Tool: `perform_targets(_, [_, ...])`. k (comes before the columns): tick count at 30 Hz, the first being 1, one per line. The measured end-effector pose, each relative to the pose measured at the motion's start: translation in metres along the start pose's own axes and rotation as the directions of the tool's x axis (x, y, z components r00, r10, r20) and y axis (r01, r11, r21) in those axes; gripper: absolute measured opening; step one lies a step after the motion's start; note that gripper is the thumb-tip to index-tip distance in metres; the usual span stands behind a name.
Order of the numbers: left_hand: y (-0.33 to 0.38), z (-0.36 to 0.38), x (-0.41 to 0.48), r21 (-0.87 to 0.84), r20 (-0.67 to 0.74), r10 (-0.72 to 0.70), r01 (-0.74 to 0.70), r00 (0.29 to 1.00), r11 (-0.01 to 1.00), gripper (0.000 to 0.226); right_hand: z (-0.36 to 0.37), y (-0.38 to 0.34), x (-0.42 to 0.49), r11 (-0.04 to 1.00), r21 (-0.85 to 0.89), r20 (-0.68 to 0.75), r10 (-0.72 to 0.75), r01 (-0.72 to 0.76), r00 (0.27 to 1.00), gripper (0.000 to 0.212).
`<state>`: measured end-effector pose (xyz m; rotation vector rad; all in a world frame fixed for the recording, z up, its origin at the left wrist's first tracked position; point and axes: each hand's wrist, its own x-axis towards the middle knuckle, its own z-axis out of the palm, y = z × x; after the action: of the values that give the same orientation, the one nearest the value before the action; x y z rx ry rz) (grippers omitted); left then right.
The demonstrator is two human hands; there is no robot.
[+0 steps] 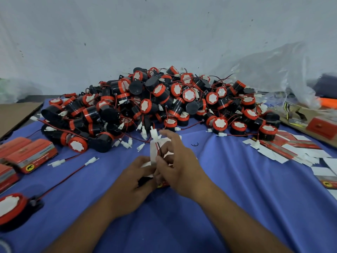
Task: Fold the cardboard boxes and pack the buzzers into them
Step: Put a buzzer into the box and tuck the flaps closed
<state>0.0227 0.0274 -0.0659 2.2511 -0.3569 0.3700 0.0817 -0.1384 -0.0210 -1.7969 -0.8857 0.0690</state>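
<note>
Counter (237, 189): blue-clothed, spanning the scene.
Buzzer pile (164, 103): black-and-red, heaped far centre.
Flat boxes (284, 148): fanned out at right.
Folded boxes (29, 154): stacked at left.
Left hand (135, 178): grip closed on the held box's near end.
Right hand (180, 167): grip curled round its upper part.
Held box (153, 152): centre, between both hands, white flap up.
Connector (154, 133): white, poking from the top.

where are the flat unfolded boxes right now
Head view, far right: the flat boxes lie spread on the blue cloth, just in front of the right end of the buzzer pile.
</note>
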Motion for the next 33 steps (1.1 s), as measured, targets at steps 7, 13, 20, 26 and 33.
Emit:
perform_targets(7, [-0.001, -0.003, -0.001, -0.161, -0.015, -0.03, 0.027, 0.999, 0.987, 0.031, 0.0, -0.001, -0.001, 0.995, 0.098, 0.0, 0.014, -0.014, 1.0, 0.061])
perform_targets(13, [-0.001, -0.007, 0.0, -0.345, -0.046, -0.116, 0.093, 0.992, 0.934, 0.03, -0.001, 0.005, 0.001, 0.99, 0.063, -0.015, 0.125, -0.123, 0.992, 0.08])
perform_targets(20, [-0.001, -0.005, 0.002, -0.358, -0.113, -0.174, 0.124, 0.978, 0.925, 0.032, 0.002, 0.012, 0.001, 0.985, 0.152, -0.051, 0.086, -0.077, 0.995, 0.03])
perform_targets(26, [0.002, -0.004, 0.006, -0.456, -0.165, -0.311, 0.208, 0.936, 0.866, 0.027, 0.011, 0.009, -0.006, 0.996, 0.091, -0.074, 0.033, -0.026, 0.997, 0.031])
perform_targets(33, [0.006, -0.009, 0.012, -0.567, -0.105, -0.464, 0.331, 0.879, 0.754, 0.025, 0.02, 0.007, -0.006, 0.997, -0.041, -0.133, 0.064, -0.07, 0.989, 0.012])
